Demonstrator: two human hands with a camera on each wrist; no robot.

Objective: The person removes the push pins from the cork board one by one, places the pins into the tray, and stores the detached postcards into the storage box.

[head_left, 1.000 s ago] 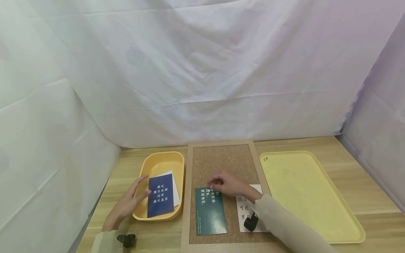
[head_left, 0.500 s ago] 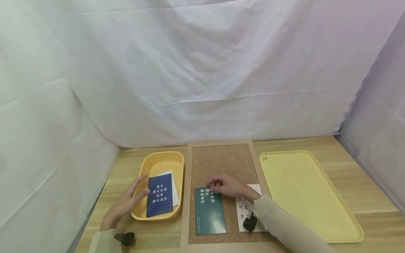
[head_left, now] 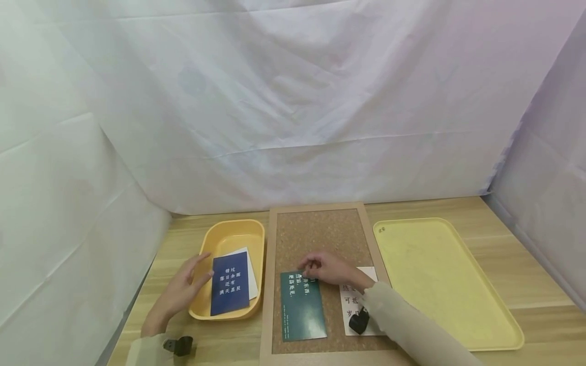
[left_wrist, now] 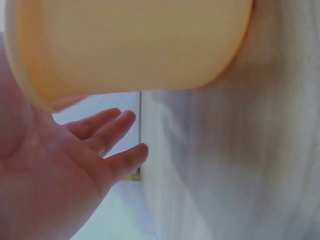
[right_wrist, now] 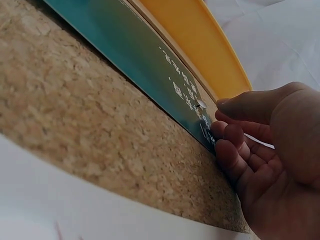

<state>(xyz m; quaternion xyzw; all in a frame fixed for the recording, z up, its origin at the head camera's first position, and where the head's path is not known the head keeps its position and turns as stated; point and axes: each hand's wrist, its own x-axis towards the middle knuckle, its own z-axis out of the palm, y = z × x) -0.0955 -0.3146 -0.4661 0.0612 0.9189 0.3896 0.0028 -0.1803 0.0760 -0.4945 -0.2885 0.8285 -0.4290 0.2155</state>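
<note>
The right hand (head_left: 330,268) rests over the top edge of the dark green card (head_left: 302,305), its fingers curled with thumb and forefinger closing on a small clear pushpin (right_wrist: 202,104) at the card's upper edge. That card lies flat on the cork board (head_left: 320,231), which sits between the two trays.

The left hand (head_left: 180,294) is open, fingers straight and a little spread, lying against the outer wall of the small orange tray (head_left: 231,235) on its left side; the thumb reaches over the rim toward the dark blue card (head_left: 230,283) inside.

Counted: two trays, the small orange one and a large flat yellow tray (head_left: 439,274); one cork board; four cards, namely green, blue, a white one (head_left: 251,277) under the blue, and a white one (head_left: 354,305) with characters on the cork beside the green, partly under the right sleeve.
</note>
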